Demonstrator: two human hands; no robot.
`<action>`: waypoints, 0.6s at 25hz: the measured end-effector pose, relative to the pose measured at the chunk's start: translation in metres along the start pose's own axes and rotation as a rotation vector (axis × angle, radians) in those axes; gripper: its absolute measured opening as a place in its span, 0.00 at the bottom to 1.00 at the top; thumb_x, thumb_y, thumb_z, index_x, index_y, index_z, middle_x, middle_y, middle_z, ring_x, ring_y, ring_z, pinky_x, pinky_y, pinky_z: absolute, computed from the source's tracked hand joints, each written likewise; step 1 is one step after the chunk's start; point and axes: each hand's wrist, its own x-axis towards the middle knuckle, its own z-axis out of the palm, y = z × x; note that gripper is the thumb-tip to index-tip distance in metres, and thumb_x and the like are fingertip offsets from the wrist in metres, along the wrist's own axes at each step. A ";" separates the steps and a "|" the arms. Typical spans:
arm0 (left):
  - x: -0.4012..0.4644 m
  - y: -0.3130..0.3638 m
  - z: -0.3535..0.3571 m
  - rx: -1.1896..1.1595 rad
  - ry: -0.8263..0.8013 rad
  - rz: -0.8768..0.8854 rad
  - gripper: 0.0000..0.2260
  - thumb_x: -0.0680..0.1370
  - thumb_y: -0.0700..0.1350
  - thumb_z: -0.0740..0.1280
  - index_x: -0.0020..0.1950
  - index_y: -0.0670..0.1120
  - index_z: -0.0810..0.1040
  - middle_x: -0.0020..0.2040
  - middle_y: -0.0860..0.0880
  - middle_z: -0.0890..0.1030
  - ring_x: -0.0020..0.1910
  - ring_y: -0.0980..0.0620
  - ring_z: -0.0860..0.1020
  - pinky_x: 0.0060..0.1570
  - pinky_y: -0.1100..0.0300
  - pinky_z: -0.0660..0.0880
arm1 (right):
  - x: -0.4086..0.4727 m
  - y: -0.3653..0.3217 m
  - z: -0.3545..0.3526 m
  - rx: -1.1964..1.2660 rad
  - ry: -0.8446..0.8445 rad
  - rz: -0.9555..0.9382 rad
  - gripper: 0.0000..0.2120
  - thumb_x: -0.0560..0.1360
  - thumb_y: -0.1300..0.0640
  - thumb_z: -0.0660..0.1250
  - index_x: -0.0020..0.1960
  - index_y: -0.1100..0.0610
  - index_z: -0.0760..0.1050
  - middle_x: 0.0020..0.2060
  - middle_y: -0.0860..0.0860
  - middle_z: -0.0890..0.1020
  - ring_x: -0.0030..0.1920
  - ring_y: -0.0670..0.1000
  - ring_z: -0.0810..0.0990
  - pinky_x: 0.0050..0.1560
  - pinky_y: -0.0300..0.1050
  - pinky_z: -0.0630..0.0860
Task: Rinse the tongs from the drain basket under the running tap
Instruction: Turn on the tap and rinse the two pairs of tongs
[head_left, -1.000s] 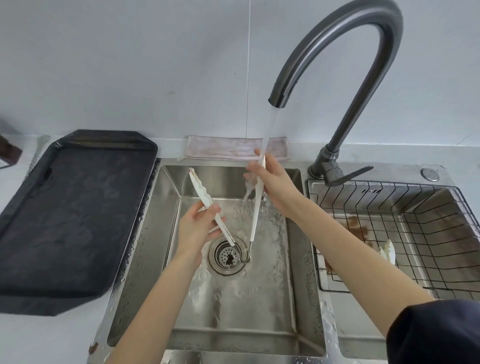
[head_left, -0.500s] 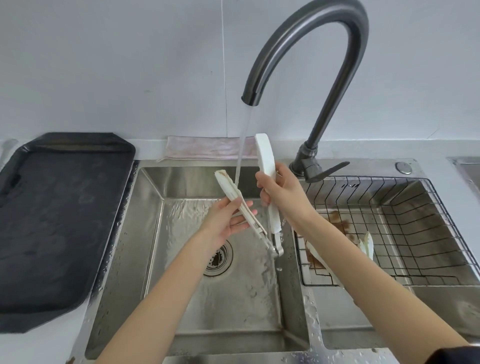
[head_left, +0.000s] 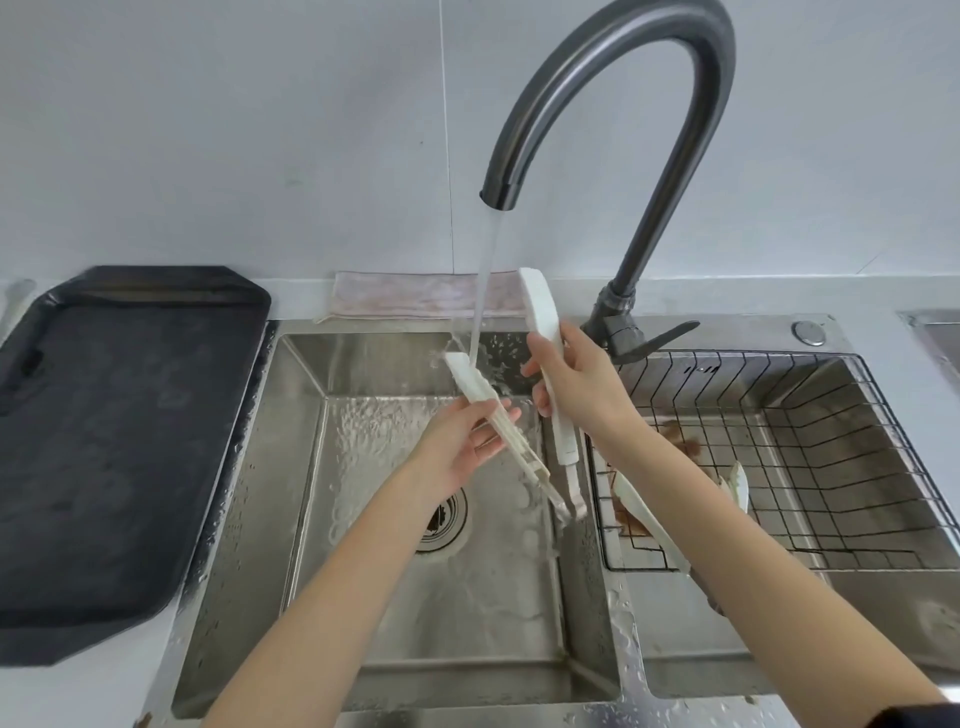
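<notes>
White tongs (head_left: 543, 312) are spread open over the steel sink (head_left: 311, 467), their two arms joined low at the hinge near the sink's right wall. My left hand (head_left: 462, 441) holds the left arm of the tongs, whose tip sits in the water stream (head_left: 483, 286) falling from the dark curved tap (head_left: 623, 78). My right hand (head_left: 582, 389) grips the right arm, which points up beside the stream. The black wire drain basket (head_left: 831, 441) sits in the right basin.
Another white utensil (head_left: 737, 486) and brown scraps lie in the basket. A large black tray (head_left: 114, 441) rests on the counter at left. A folded cloth (head_left: 415, 301) lies behind the sink. The drain strainer (head_left: 447, 525) is under my left wrist.
The tongs rose from near the drain and shifted right. The left arm's tip has come into the water stream, which now splashes off it.
</notes>
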 end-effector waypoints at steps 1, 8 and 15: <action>-0.001 0.003 -0.001 -0.013 0.011 0.007 0.03 0.78 0.36 0.60 0.48 0.42 0.73 0.45 0.46 0.79 0.42 0.53 0.81 0.38 0.62 0.81 | 0.004 0.008 -0.001 0.027 0.016 0.066 0.10 0.80 0.50 0.56 0.53 0.57 0.69 0.33 0.50 0.76 0.23 0.45 0.72 0.26 0.35 0.72; -0.009 0.018 -0.010 0.003 0.016 0.053 0.04 0.79 0.45 0.61 0.47 0.46 0.74 0.42 0.48 0.77 0.42 0.52 0.78 0.42 0.60 0.77 | 0.027 0.063 0.018 0.274 0.039 0.508 0.21 0.81 0.45 0.48 0.62 0.58 0.67 0.30 0.51 0.69 0.13 0.41 0.63 0.14 0.32 0.61; -0.004 0.038 0.007 0.074 -0.077 0.189 0.05 0.77 0.37 0.61 0.50 0.46 0.71 0.40 0.49 0.73 0.39 0.52 0.73 0.42 0.59 0.73 | 0.012 0.072 0.038 0.425 -0.048 0.733 0.20 0.81 0.43 0.49 0.41 0.56 0.69 0.11 0.46 0.68 0.11 0.42 0.60 0.15 0.29 0.58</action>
